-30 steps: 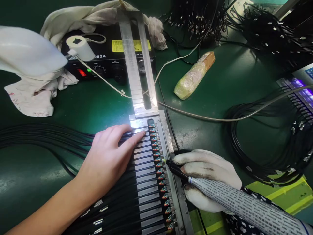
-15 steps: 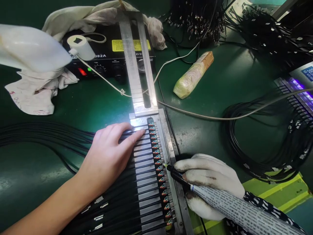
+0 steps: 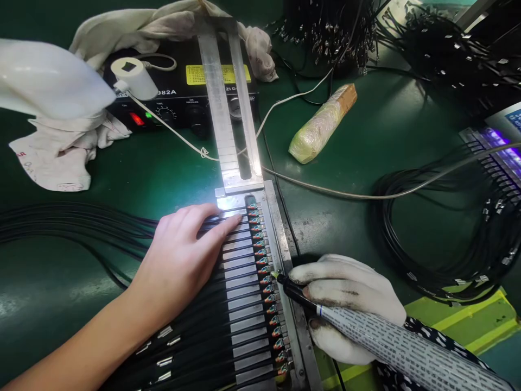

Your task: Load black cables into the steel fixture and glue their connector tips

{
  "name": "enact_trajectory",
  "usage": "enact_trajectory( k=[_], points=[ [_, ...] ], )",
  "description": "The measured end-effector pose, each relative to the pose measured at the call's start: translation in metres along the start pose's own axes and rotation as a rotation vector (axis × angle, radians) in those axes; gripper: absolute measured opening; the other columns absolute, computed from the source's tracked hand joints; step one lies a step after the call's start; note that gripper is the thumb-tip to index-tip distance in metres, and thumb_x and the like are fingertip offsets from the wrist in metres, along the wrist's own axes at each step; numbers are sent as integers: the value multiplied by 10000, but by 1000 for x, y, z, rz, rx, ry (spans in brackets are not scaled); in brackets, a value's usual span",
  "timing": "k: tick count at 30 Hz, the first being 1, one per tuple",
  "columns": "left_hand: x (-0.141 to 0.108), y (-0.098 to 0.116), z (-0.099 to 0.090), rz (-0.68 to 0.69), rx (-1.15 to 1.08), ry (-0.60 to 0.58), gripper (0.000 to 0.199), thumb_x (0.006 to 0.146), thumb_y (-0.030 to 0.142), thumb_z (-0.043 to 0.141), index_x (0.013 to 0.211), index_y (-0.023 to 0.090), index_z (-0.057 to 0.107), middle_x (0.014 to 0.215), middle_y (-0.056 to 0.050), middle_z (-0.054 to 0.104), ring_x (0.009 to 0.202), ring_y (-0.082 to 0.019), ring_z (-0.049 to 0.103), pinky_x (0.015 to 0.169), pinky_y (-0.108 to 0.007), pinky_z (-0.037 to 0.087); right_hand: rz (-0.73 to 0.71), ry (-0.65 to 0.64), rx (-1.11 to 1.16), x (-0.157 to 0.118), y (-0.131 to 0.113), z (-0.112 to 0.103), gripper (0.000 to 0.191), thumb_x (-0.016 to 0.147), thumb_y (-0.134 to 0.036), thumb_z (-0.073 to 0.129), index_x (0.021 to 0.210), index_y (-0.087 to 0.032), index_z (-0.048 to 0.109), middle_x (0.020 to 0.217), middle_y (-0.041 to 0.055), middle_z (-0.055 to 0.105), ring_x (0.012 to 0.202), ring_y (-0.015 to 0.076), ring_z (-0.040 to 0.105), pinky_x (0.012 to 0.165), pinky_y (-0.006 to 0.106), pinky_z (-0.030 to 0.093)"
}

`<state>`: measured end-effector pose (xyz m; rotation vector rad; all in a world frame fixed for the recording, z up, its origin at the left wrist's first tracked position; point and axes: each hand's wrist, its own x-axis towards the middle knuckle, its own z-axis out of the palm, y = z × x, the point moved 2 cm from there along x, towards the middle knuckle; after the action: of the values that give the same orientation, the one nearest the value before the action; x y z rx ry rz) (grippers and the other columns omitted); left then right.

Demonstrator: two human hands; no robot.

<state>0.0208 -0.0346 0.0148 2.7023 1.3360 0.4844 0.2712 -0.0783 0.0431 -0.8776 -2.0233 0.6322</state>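
Note:
My bare left hand (image 3: 185, 255) lies over the upper black cables (image 3: 101, 227), its thumb and fingertips pressing near their ends on the metal fixture (image 3: 244, 282). The cables lie side by side across the fixture, and their small connectors (image 3: 264, 262) with coloured wires line its right side. My right hand (image 3: 350, 298), in a stained white glove, grips a dispensing syringe (image 3: 366, 331) wrapped in printed film. The syringe's black front and yellowish tip point left, at a connector about midway down the row. The fixture's slotted metal lid (image 3: 220, 103) stands raised at the far end.
Behind the fixture sits a black controller box (image 3: 183, 117) with cloths around it. A wrapped block (image 3: 321, 125) lies to the right. Coiled black cables (image 3: 386, 233) and a purple-lit fixture (image 3: 500, 146) are at far right. A white lamp head (image 3: 52, 79) hangs upper left.

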Motion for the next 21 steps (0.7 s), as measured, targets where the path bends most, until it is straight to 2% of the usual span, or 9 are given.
enact_trajectory(
  k=[11,21],
  points=[
    [0,0,0,-1,10,-7,352,933,143,500,1267,173,608,1174,-153,569,998,-297,565,780,-438,462,-20,-1,56,0,0,1,101,822,-194,589,883,-144,652,857,93,768,801,189,756,678,289,613],
    [0,-1,1,-5,-1,-18,364,934,134,511,1286,164,597,1191,-162,563,1018,-305,553,793,-456,456,-7,-10,30,2,0,0,119,770,-153,573,856,-146,655,864,99,773,808,188,759,687,287,616]
  ],
)
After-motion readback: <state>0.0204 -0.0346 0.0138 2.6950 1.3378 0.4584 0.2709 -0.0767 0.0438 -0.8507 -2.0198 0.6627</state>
